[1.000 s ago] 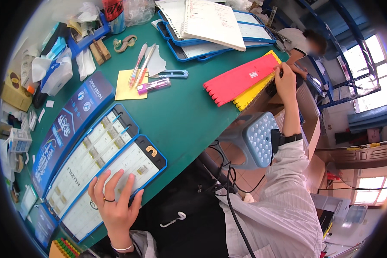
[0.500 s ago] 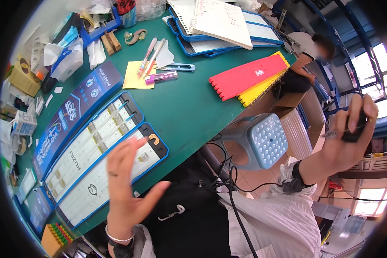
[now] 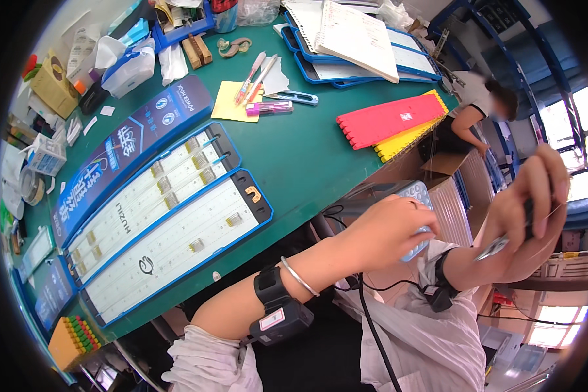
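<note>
My right hand (image 3: 543, 189) is raised at the far right, its fingers closed around a small dark tool (image 3: 528, 219) with a shiny metal end (image 3: 494, 249). Blur hides the tool's kind. My left hand (image 3: 392, 230) reaches across in front of the stool, fingers bent and drawn together near their tips. Whatever they may pinch is too fine to see. On the green table (image 3: 291, 157), left of my arms, lies a long open case with blue edges. Its ruled white panels (image 3: 176, 261) carry small clear pieces and fine lines.
A blue stool (image 3: 413, 191) stands beside the table. Red slats (image 3: 392, 121) and yellow slats (image 3: 408, 142) overhang the table's edge. Behind lie pens (image 3: 251, 78), yellow paper (image 3: 231, 99) and a notebook (image 3: 359, 39). A black cable (image 3: 369, 326) crosses my lap. Another person (image 3: 473, 98) sits beyond.
My left hand has swung right, from above the case to in front of the stool. Its spread fingers are now bent together. My right hand still grips the dark tool.
</note>
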Action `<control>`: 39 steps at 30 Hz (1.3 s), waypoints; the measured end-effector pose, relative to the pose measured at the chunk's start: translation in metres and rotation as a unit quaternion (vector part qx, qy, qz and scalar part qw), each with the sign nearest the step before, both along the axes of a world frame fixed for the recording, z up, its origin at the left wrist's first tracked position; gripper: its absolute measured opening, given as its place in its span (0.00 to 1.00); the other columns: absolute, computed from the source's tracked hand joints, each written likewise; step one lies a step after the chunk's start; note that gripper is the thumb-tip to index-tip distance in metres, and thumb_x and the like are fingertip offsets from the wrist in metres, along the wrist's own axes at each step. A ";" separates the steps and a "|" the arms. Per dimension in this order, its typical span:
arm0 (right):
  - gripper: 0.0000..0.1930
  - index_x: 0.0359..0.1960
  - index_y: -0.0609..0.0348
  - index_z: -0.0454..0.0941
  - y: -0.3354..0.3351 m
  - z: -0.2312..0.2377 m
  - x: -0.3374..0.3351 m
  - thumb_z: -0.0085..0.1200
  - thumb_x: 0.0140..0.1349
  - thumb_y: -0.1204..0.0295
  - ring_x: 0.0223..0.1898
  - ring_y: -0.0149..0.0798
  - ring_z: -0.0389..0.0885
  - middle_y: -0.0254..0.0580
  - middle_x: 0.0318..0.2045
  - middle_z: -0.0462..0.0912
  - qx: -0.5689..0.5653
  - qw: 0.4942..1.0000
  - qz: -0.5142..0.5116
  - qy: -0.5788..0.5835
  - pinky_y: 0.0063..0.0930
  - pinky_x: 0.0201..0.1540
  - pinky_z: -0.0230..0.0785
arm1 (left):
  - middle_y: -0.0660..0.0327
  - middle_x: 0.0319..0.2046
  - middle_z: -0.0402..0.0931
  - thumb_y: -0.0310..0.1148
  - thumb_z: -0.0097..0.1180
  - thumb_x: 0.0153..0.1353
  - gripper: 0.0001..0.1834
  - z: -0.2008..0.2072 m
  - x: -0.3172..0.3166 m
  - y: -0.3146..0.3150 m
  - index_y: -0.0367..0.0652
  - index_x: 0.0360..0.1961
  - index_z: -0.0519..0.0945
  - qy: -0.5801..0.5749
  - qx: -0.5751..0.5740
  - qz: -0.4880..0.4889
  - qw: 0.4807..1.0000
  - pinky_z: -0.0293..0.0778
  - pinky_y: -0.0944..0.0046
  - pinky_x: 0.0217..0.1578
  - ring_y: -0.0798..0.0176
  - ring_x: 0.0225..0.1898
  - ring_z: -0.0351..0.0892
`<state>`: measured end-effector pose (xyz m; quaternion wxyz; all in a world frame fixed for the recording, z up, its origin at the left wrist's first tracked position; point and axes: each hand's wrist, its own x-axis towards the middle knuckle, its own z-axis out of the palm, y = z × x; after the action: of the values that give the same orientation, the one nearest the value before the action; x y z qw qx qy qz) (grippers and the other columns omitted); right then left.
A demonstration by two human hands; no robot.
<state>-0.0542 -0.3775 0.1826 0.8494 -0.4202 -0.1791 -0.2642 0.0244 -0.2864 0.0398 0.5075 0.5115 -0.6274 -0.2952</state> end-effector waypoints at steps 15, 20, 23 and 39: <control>0.08 0.47 0.66 0.61 -0.072 0.028 -0.027 0.45 0.70 0.82 0.38 0.32 0.68 0.43 0.40 0.66 -0.098 0.968 -0.213 -0.088 0.20 0.31 0.67 | 0.52 0.35 0.75 0.34 0.48 0.71 0.11 -0.045 0.009 -0.023 0.35 0.36 0.73 0.075 -0.119 0.205 0.969 0.70 0.53 0.44 0.45 0.40 0.75; 0.10 0.50 0.69 0.62 -0.087 0.028 -0.029 0.45 0.70 0.82 0.40 0.35 0.69 0.46 0.42 0.68 -0.090 0.963 -0.234 -0.101 0.27 0.41 0.71 | 0.53 0.31 0.65 0.43 0.55 0.67 0.20 -0.039 0.007 -0.014 0.37 0.33 0.65 0.070 -0.124 0.196 0.970 0.66 0.54 0.43 0.48 0.39 0.66; 0.11 0.51 0.70 0.62 -0.094 0.028 -0.035 0.46 0.70 0.82 0.40 0.37 0.69 0.47 0.43 0.69 -0.072 0.958 -0.255 -0.106 0.30 0.45 0.73 | 0.53 0.33 0.62 0.46 0.59 0.64 0.23 -0.035 0.005 -0.013 0.38 0.35 0.62 0.016 -0.091 0.194 0.977 0.64 0.55 0.42 0.50 0.39 0.64; 0.07 0.45 0.75 0.70 -0.111 0.036 -0.039 0.50 0.67 0.83 0.37 0.40 0.73 0.52 0.39 0.74 -0.037 0.934 -0.329 -0.133 0.39 0.52 0.76 | 0.51 0.36 0.74 0.28 0.44 0.70 0.06 -0.037 0.012 -0.028 0.37 0.38 0.71 0.065 -0.147 0.202 0.966 0.68 0.52 0.47 0.45 0.43 0.72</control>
<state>-0.0932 -0.4882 0.2184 0.6672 -0.4479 -0.1518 -0.5755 0.0359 -0.3141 0.0024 0.6657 0.5270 -0.5137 -0.1238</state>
